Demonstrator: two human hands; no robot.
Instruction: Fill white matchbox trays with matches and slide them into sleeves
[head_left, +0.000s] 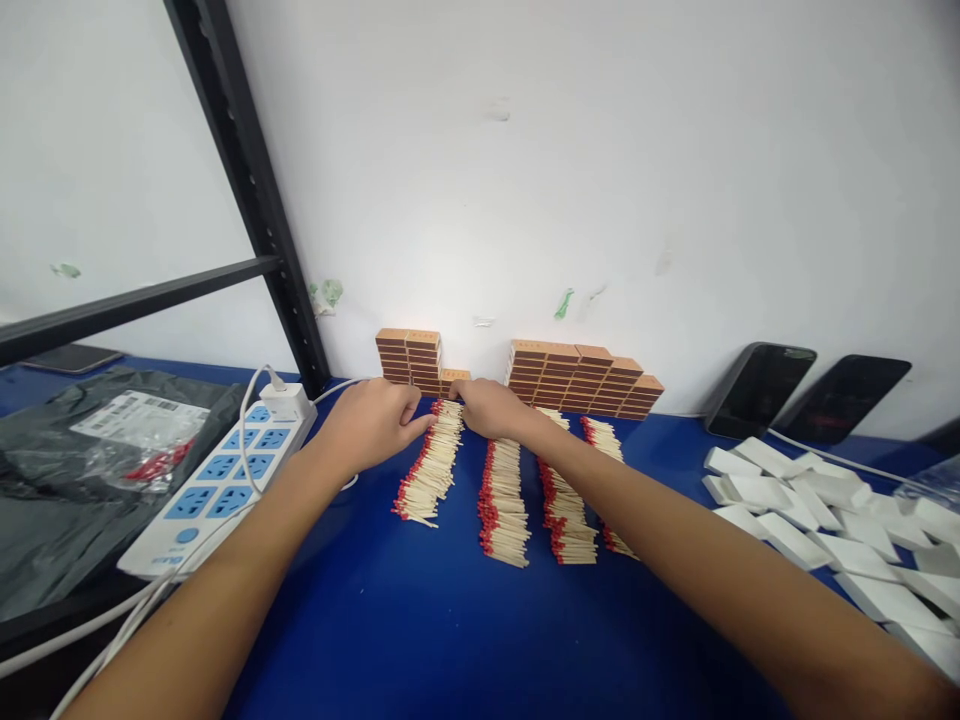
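Observation:
Several rows of red-headed matches lie on the blue table. My left hand [379, 425] is at the far end of the leftmost match row [433, 465], fingers curled, its thumb against the red heads. On the other side of that end is my right hand [489, 405], its fingers bent and closed at the matches' plain ends. Some fingertips of both hands are hidden. Just behind them stand a left stack of matchboxes [409, 352] and a right stack [570, 375]. The second match row [504, 500] and third row [564, 510] lie to the right, and my right forearm partly covers the fourth row [602, 437].
At left are a white power strip [172, 555] with cables, a dark plastic bag [45, 470] and a black shelf frame [255, 180]. Many white matchbox trays [862, 540] lie at right. Two phones, one dark [761, 385], lean on the white wall [600, 150].

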